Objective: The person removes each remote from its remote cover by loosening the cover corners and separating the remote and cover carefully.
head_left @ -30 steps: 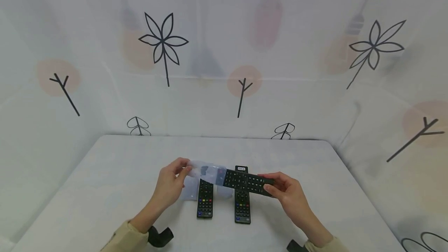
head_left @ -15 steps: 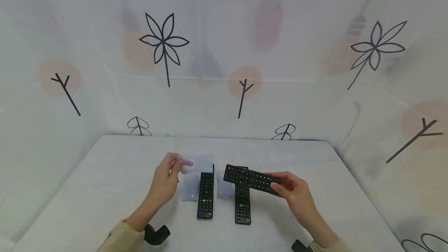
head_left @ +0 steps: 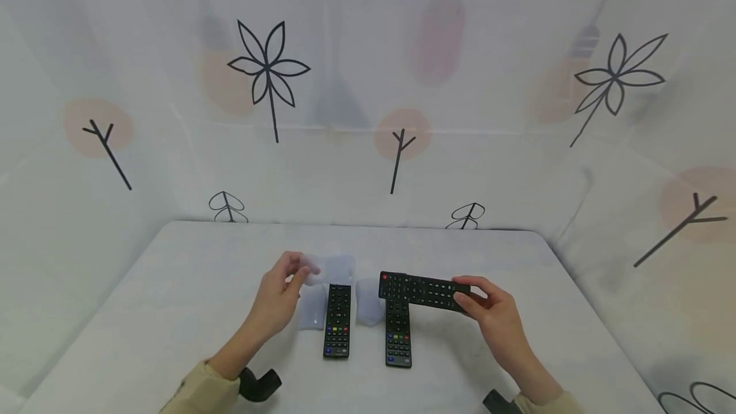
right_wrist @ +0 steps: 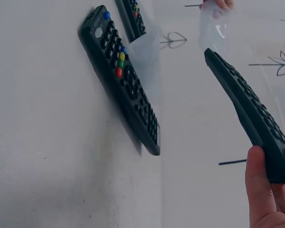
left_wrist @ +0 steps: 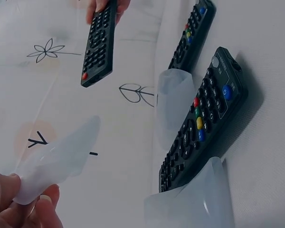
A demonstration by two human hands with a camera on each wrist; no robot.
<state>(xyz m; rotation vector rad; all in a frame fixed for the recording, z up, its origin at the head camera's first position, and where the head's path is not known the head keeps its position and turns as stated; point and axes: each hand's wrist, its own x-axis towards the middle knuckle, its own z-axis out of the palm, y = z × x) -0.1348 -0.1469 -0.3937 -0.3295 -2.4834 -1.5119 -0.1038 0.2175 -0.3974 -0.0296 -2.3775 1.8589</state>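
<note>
My left hand (head_left: 282,289) pinches one end of a translucent plastic sleeve (head_left: 333,269), raised over the table. In the left wrist view this sleeve (left_wrist: 66,156) hangs between thumb and fingers, and no remote shows inside it. My right hand (head_left: 489,305) grips a bare black remote control (head_left: 425,291) by one end, its red button pointing left. That remote (right_wrist: 247,102) is held up off the table in the right wrist view. Under it in the head view lies a second remote (head_left: 398,337), its upper part hidden. A third remote (head_left: 337,321) lies to the left, below the raised sleeve.
Two more translucent sleeves lie on the white table: one sleeve (head_left: 312,307) left of the third remote, another sleeve (head_left: 369,302) between the two lying remotes. A patterned cloth (head_left: 345,171) stands behind the table's far edge.
The raised remote has come out of the plastic sleeve and moved right with my right hand. My left hand has shifted slightly up with the sleeve. The lying remotes have stayed put.
</note>
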